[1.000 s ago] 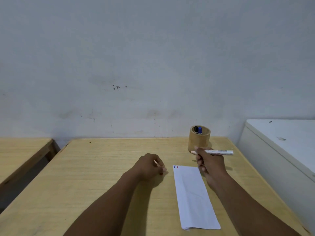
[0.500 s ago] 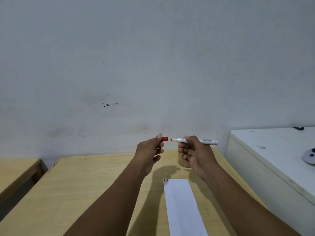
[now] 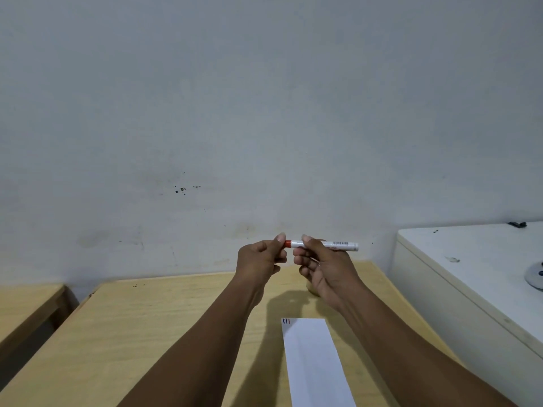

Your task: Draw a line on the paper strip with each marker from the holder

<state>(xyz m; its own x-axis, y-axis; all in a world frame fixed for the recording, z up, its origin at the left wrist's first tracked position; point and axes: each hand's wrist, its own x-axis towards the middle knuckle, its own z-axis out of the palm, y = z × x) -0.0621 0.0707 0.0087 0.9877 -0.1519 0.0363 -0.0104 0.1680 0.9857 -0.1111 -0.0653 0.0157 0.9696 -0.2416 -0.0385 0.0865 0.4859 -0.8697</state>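
Note:
Both hands are raised above the wooden table [image 3: 152, 327] in front of the wall. My right hand [image 3: 324, 268] grips the white marker [image 3: 340, 245], which lies level and points left. My left hand [image 3: 260, 261] pinches the red cap [image 3: 288, 243], which sits on the marker's tip. The white paper strip [image 3: 314, 362] lies on the table below, with three short lines, blue and red, at its far left corner. The wooden holder [image 3: 311, 289] is almost wholly hidden behind my right hand; only a sliver of its base shows.
A white cabinet [image 3: 470, 277] stands right of the table, with a round grey object [image 3: 535, 277] on top at the frame's edge. A second wooden table [image 3: 26, 306] sits at the left, separated by a gap. A grey wall rises behind.
Both hands lifted from the table to chest height. The red cap, held apart from the marker tip half a second ago, now sits on the tip. The view tilted upward.

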